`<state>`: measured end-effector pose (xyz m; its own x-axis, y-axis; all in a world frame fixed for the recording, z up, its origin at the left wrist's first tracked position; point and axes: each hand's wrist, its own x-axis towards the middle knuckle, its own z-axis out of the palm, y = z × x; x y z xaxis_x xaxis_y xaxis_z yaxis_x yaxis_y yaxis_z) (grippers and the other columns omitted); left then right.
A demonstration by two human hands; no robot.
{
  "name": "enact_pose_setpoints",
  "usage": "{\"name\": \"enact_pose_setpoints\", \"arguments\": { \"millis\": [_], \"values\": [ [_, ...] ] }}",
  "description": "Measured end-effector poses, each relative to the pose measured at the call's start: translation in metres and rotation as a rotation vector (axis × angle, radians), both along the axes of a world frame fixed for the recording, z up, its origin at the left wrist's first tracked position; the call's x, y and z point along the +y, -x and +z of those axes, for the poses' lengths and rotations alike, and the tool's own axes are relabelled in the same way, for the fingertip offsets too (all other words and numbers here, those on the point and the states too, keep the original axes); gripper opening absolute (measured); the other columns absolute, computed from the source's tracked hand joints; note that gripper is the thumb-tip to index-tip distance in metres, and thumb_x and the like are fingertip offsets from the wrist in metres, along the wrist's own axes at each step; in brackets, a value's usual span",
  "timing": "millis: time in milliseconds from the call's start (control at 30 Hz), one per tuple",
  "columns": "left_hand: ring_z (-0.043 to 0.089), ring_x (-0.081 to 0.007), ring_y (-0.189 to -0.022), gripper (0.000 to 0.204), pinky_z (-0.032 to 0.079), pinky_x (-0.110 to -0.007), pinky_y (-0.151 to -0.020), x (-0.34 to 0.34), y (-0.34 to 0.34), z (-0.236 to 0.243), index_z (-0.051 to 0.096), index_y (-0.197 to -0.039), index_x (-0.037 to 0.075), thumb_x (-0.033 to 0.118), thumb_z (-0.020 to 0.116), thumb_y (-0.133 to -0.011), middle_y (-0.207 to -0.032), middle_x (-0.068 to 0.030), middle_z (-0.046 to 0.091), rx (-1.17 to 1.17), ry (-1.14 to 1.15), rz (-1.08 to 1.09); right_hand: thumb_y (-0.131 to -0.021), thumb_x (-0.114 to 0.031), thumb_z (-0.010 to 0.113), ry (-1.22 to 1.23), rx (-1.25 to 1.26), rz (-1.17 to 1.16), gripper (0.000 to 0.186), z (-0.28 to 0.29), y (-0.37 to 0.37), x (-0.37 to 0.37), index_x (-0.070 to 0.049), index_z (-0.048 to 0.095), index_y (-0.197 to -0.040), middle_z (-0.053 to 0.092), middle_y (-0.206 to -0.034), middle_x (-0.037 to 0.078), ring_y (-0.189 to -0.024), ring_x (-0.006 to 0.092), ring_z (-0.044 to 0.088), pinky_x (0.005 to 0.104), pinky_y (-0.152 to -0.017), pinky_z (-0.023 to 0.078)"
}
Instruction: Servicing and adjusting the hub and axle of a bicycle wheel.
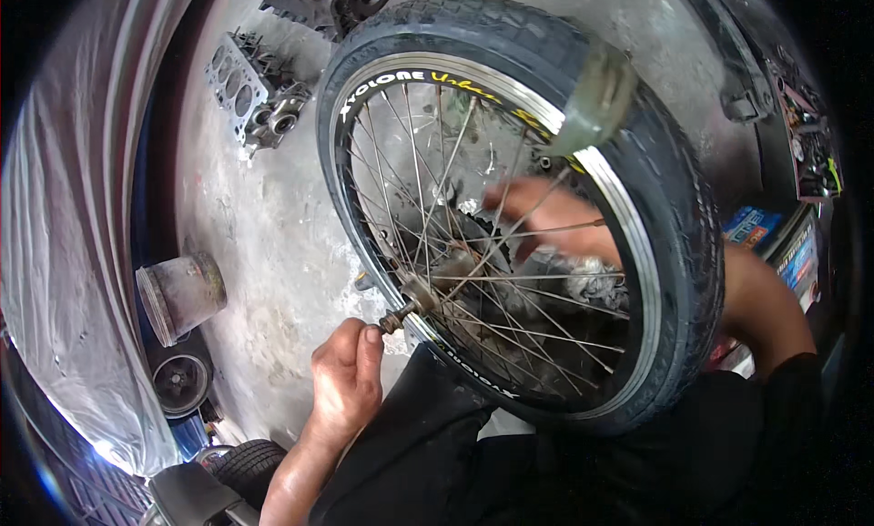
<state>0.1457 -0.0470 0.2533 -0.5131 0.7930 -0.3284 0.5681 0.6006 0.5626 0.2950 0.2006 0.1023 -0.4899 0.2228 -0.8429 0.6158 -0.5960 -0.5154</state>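
Black knobby-tyred, chrome-rimmed spoked wheel (669, 217): left hand (344, 380) pinches its threaded steel axle end (393, 321); right hand (546, 218), blurred behind wire spokes, grip unclear.

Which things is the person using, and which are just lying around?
In use:
wheel
axle, pinched by the left hand
rag, by the blurred right hand behind the spokes

Lying about:
engine block
metal cylinder
small tyre
plastic sheet
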Motion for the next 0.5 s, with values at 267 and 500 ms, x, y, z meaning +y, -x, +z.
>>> {"name": "enact_pose_setpoints", "arguments": {
  "millis": [267, 500],
  "values": [
    [0.051, -0.0137, -0.060, 0.038, 0.044, -0.033, -0.058, -0.002, 0.020, 0.008, 0.054, -0.084, 0.000, 0.022, 0.052, -0.116, -0.067, -0.0042, 0.055, -0.005, 0.037, -0.065, -0.111, -0.034, 0.061, 0.016, 0.931, -0.279, 0.048, -0.058, -0.010, -0.065, 0.001, 0.060, -0.144, 0.072, -0.133, 0.014, -0.116, 0.0223, 0.072, 0.0352, -0.098, 0.059],
    [0.051, -0.0158, -0.059, 0.037, 0.046, -0.034, -0.058, 0.011, 0.025, 0.008, 0.057, -0.086, 0.000, 0.022, 0.053, -0.116, -0.066, -0.0054, 0.056, -0.002, 0.067, -0.129, -0.105, -0.030, 0.064, 0.143, 0.275, -0.408, 0.031, -0.035, 0.000, -0.060, -0.002, 0.075, -0.115, 0.074, -0.098, 0.007, -0.081, 0.0161, 0.068, 0.0328, -0.073, 0.054]
  ]
}}
